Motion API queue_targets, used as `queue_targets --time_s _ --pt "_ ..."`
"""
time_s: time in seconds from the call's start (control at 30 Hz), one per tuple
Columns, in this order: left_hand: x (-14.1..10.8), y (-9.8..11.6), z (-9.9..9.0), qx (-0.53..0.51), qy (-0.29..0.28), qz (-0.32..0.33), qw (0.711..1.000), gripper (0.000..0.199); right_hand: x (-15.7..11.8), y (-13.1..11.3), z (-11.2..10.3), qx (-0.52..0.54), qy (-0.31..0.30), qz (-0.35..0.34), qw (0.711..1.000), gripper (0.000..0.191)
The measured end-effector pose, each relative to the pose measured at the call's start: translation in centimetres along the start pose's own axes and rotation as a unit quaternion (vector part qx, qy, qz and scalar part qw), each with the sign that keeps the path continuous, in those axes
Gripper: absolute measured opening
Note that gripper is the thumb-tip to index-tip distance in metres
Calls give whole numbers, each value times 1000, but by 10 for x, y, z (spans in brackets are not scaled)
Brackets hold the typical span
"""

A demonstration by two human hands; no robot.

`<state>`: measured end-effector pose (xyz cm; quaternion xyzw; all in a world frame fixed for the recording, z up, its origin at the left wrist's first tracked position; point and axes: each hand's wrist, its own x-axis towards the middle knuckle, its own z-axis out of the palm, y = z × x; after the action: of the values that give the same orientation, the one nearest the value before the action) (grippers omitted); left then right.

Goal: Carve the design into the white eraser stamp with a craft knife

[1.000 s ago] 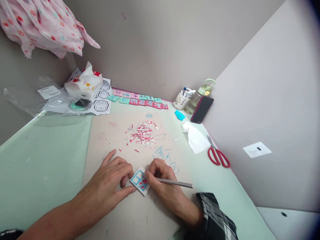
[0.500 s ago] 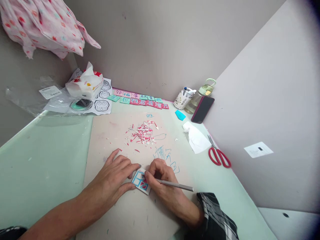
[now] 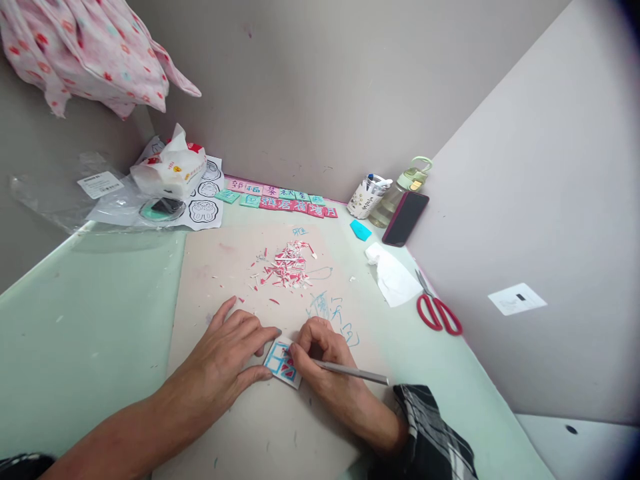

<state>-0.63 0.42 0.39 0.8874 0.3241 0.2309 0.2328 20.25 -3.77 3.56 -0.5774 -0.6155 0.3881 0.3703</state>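
A small white square tile (image 3: 275, 359) lies on the board, with blue drawn lines and red patches where its white face is cut away. My left hand (image 3: 235, 347) grips its left side and upper corner between thumb and fingers, the other fingers spread over the board. In my right hand (image 3: 325, 357) is a slim, metal, pen-like craft knife (image 3: 357, 373), held like a pencil. Its tip is at the tile's face, partly hidden by my fingers. Beyond both hands lies a pile of red and white shavings (image 3: 289, 267).
A beige board (image 3: 200, 267) covers the table's middle. Rows of lettered tiles (image 3: 285, 205) line the back wall. On the right are red-handled scissors (image 3: 440, 313), a crumpled tissue (image 3: 393, 277), a phone (image 3: 406, 219), a bottle (image 3: 395, 193) and a pen cup (image 3: 367, 197). A tissue pack (image 3: 170, 170) stands back left.
Almost nothing differs. The knife's rear end has shifted very slightly to the right and down; both hands stay at the tile.
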Motion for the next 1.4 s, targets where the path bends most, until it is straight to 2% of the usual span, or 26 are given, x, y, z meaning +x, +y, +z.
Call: queue_targets --time_s 0.2,0.33,0.7,0.93,1.07,1.2,1.4 --pt "-1 4 -4 -18 3 -7 1000 37 1 0 1 -5 0 2 1000 26" --pt "6 9 -6 0 26 12 1000 18 2 4 1 -5 1 1 1000 25" --pt "16 19 -2 39 62 43 996 25 0 4 1 2 1 -9 1000 26" --pt "19 18 -2 64 45 48 996 23 2 0 -2 -13 -8 -8 1000 27" --pt "23 20 -4 77 53 59 994 25 3 -1 -3 -17 -8 -3 1000 27" --pt "27 21 -4 112 48 77 990 27 2 0 -2 -17 -10 -8 1000 28" --pt "30 19 3 168 72 103 978 25 2 1 -2 -37 -7 1 999 30"
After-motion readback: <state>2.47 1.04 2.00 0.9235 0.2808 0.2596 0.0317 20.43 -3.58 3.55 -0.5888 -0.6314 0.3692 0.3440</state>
